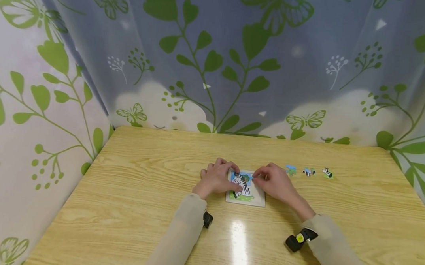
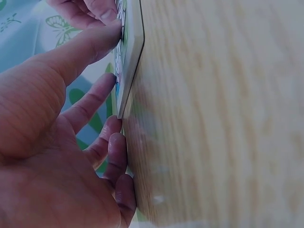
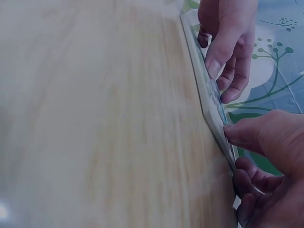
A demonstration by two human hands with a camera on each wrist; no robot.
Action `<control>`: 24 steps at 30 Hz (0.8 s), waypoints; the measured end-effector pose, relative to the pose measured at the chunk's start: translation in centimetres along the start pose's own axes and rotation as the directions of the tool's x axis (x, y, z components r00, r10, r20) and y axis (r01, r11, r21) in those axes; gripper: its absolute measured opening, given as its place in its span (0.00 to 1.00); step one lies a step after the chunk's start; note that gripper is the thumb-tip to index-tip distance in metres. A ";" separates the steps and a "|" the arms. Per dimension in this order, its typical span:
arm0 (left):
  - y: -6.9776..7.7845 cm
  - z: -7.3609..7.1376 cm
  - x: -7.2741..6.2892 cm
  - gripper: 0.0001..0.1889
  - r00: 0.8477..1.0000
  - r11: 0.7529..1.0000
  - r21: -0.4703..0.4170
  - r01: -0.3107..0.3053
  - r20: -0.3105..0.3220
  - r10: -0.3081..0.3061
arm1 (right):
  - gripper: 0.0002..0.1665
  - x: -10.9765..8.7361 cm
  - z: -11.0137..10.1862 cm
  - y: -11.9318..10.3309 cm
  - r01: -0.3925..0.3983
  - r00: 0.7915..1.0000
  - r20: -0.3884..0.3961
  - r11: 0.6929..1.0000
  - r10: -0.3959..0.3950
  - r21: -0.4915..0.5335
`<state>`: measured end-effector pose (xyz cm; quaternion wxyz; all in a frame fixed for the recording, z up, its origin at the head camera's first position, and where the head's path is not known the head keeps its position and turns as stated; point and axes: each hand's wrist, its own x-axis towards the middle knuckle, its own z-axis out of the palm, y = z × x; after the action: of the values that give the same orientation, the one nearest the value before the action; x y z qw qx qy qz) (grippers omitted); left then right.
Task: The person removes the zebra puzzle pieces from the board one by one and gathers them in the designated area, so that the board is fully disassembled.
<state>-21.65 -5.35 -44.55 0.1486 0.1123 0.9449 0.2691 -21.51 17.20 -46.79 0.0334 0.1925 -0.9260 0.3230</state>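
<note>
At the desk's [image 1: 143, 165] centre, I seemingly fit the zebra puzzle [image 1: 257, 194]: left hand [image 1: 218, 180] spread over its left edge, right hand [image 1: 275, 182] narrowed at its far-right corner, pinch unclear. Next likely needs flush pressing. Loose pieces [image 1: 327, 173] lie rightward.

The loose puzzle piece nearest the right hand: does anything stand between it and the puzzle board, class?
Yes. The right hand stands between the loose puzzle piece and the puzzle board, reaching over the board's right edge. In the head view, nothing else visible lies between them.
</note>
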 end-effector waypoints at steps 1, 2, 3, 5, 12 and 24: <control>0.0 0.0 0.0 0.24 1.000 1.000 -0.001 0.001 0.001 -0.001 | 0.03 0.0 0.0 -0.1 -0.006 1.000 -0.003 1.000 0.006 0.001; 0.1 0.0 0.0 0.24 1.000 1.000 -0.002 0.001 0.003 -0.001 | 0.03 0.0 0.0 -0.2 -0.015 1.000 -0.005 1.000 0.015 0.005; 0.1 0.0 0.0 0.24 1.000 1.000 -0.004 0.001 0.003 -0.001 | 0.02 0.1 0.0 -0.2 -0.023 1.000 -0.006 1.000 0.023 0.008; 0.0 0.0 -0.1 0.24 1.000 1.000 -0.010 0.002 0.003 -0.002 | 0.03 0.2 0.0 -0.4 -0.044 0.999 -0.001 0.999 0.044 0.019; 0.1 -0.1 0.0 0.25 1.000 1.000 -0.004 0.004 0.003 -0.004 | 0.05 0.4 0.1 -0.6 -0.142 0.989 0.037 0.988 0.140 0.060; 0.2 -0.1 0.0 0.25 1.000 1.000 -0.013 0.017 0.008 -0.017 | 0.08 0.4 0.0 -0.4 -0.200 0.979 0.082 0.963 0.188 0.178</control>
<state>-21.65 -5.25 -44.33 0.1552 0.1041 0.9435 0.2736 -21.71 16.83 -46.50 -0.0463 0.1133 -0.9069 0.4031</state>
